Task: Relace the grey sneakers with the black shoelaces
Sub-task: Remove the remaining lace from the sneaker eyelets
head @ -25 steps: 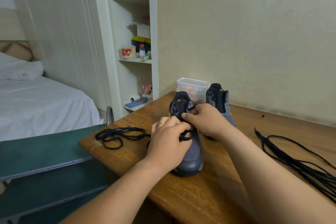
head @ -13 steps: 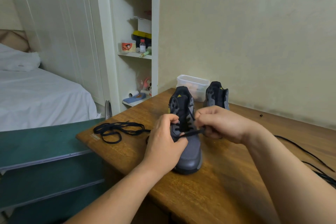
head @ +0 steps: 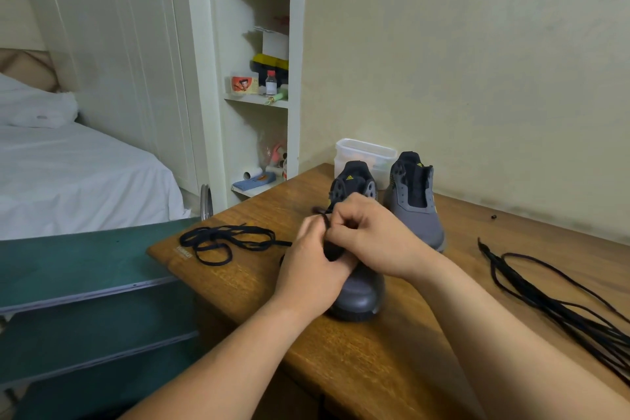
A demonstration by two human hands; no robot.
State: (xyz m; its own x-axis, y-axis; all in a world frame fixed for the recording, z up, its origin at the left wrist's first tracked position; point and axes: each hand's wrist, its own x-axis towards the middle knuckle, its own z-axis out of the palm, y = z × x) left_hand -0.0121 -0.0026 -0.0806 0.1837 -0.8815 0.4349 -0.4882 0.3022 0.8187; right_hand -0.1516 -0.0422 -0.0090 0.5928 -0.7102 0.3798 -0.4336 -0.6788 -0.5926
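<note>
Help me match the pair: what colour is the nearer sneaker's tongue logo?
Yellow logo on the black tongue, clearest in the head view.

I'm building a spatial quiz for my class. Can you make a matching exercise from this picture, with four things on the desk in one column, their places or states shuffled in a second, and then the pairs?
Things
1. near grey sneaker
2. far grey sneaker
3. clear plastic tub
4. bundle of black laces

Places or states
A. at the back of the desk, behind both sneakers
B. under the left hand and right hand, which grip its black lace
C. lying loose at the desk's right side
D. standing untouched, no lace in it

Pairs: 1-B, 2-D, 3-A, 4-C
</note>
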